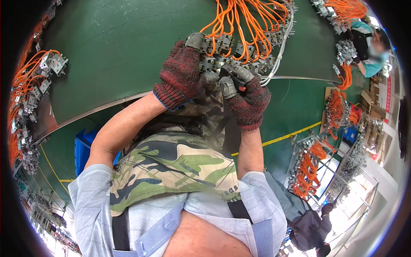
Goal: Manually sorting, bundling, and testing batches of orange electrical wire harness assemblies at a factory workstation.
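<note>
Both my hands wear dark red and black knitted gloves with grey tape wrapped on the fingertips. My left hand [181, 73] is closed on a small grey metal bracket [208, 64] at the near edge of a cluster of such parts. Orange cables [239, 25] run from these parts toward the far edge of the view. My right hand [249, 96], just to the right, is closed round a small black-and-red tool [226, 73] whose kind I cannot make out. Its tip lies against the brackets. Beside the cluster, a white cable [280, 53] hangs over the table edge.
The green tabletop [107, 47] has a metal front edge. More orange cables with metal parts [32, 85] lie at the left. A blue bin [83, 147] stands below the table. Racks of cables [310, 167] and a person [310, 227] are at the right; another person [368, 47] works at the far right.
</note>
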